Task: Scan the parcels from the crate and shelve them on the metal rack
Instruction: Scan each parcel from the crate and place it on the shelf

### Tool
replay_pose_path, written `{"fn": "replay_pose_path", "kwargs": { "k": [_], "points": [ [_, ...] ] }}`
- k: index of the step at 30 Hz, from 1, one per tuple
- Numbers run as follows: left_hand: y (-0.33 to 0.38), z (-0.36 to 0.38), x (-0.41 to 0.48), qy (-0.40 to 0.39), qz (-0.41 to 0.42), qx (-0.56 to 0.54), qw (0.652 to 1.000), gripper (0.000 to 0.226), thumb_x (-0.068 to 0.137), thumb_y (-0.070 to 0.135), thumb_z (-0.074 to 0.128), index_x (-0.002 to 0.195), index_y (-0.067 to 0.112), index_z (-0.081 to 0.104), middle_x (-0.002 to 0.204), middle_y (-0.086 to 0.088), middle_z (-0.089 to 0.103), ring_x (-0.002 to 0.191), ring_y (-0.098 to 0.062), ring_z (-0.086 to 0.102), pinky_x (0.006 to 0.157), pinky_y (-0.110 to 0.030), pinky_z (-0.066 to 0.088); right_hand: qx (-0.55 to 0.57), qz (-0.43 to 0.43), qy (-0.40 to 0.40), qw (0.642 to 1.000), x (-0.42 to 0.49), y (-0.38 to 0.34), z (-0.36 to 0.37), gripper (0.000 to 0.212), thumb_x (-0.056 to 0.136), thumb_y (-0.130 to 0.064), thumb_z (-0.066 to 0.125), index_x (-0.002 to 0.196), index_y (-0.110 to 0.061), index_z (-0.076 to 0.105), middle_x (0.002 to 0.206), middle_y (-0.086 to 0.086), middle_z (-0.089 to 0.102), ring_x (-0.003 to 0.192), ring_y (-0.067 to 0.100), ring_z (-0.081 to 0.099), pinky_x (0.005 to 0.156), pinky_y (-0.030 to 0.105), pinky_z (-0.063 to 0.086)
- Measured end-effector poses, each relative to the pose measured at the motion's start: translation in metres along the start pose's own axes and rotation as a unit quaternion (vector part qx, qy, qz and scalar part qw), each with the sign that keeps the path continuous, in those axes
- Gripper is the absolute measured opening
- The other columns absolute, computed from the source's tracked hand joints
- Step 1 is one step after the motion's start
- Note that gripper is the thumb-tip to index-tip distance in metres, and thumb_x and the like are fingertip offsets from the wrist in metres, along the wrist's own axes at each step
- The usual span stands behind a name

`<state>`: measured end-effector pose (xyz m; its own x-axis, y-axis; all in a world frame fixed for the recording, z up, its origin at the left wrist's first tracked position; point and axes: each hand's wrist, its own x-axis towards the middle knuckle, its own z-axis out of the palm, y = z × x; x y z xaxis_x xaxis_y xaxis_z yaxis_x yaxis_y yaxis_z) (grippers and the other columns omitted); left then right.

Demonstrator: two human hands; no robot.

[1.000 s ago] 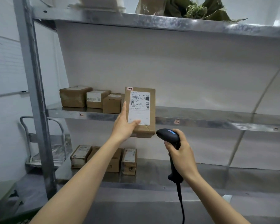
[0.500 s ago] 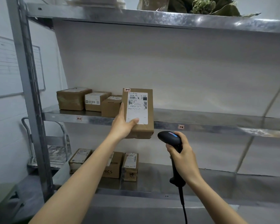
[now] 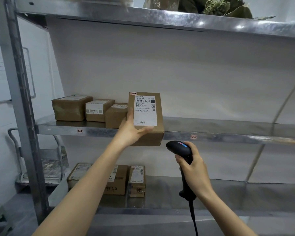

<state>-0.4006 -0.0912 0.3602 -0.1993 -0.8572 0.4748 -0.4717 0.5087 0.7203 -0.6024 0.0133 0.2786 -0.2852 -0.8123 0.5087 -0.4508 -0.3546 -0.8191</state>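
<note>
My left hand point(image 3: 130, 132) grips a brown cardboard parcel point(image 3: 147, 133) from below and from its left side. The parcel is held upright, white shipping label facing me, in front of the middle shelf point(image 3: 211, 132) of the metal rack, right of three parcels point(image 3: 90, 109) standing there. My right hand point(image 3: 193, 169) holds a black corded barcode scanner point(image 3: 178, 148) just below and right of the parcel, its head pointing up and left. The crate is out of view.
Three more parcels point(image 3: 119, 179) stand on the lower shelf point(image 3: 228, 193). The rack's left upright post point(image 3: 17, 99) rises beside a folded metal trolley point(image 3: 41, 160). Green bundles point(image 3: 220, 5) lie on the top shelf. To the right, both shelves are bare metal.
The held parcel has risen slightly and shifted toward the middle shelf, beside the three parcels. The scanner hand stayed below it; the view moved closer.
</note>
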Motion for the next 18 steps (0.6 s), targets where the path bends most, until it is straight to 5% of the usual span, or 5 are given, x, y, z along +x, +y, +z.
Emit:
{"fn": "replay_pose_path", "kwargs": {
  "k": [4, 8, 13, 18],
  "points": [
    [-0.002, -0.007, 0.002, -0.04, 0.013, 0.003, 0.999, 0.106, 0.069, 0.051, 0.079, 0.149, 0.034, 0.012, 0.151, 0.0, 0.035, 0.141, -0.023, 0.029, 0.111, -0.054, 0.032, -0.007, 0.002, 0.004, 1.0, 0.001, 0.002, 0.0, 0.041, 0.09, -0.015, 0.061, 0.122, -0.037, 0.05, 0.087, -0.007, 0.065, 0.072, 0.011, 0.061, 0.062, 0.019, 0.046],
    [-0.002, -0.002, 0.001, 0.006, 0.015, 0.046, 0.999, 0.105, 0.068, 0.067, 0.068, 0.15, 0.036, 0.01, 0.153, -0.001, 0.03, 0.139, -0.025, 0.033, 0.107, -0.053, 0.037, -0.001, 0.01, 0.002, 1.0, 0.001, 0.004, 0.002, 0.041, 0.09, -0.014, 0.061, 0.122, -0.036, 0.05, 0.088, -0.005, 0.065, 0.072, 0.012, 0.061, 0.063, 0.02, 0.046],
    [0.002, 0.012, 0.005, 0.101, 0.01, 0.179, 0.979, 0.106, 0.067, 0.082, 0.047, 0.15, 0.03, 0.009, 0.155, 0.0, 0.025, 0.129, -0.028, 0.045, 0.08, -0.045, 0.052, 0.008, 0.016, -0.004, 1.0, 0.001, 0.009, 0.004, 0.041, 0.091, -0.014, 0.061, 0.123, -0.035, 0.05, 0.093, -0.004, 0.065, 0.075, 0.013, 0.061, 0.065, 0.021, 0.047],
    [0.004, 0.012, 0.024, 0.136, -0.007, 0.255, 0.957, 0.109, 0.064, 0.09, 0.032, 0.146, 0.018, 0.027, 0.149, -0.004, 0.038, 0.119, -0.029, 0.056, 0.071, -0.04, 0.056, 0.017, 0.028, -0.001, 0.999, 0.004, 0.016, 0.003, 0.042, 0.09, -0.013, 0.062, 0.124, -0.034, 0.05, 0.096, -0.002, 0.065, 0.079, 0.016, 0.061, 0.069, 0.022, 0.046]
  ]
}}
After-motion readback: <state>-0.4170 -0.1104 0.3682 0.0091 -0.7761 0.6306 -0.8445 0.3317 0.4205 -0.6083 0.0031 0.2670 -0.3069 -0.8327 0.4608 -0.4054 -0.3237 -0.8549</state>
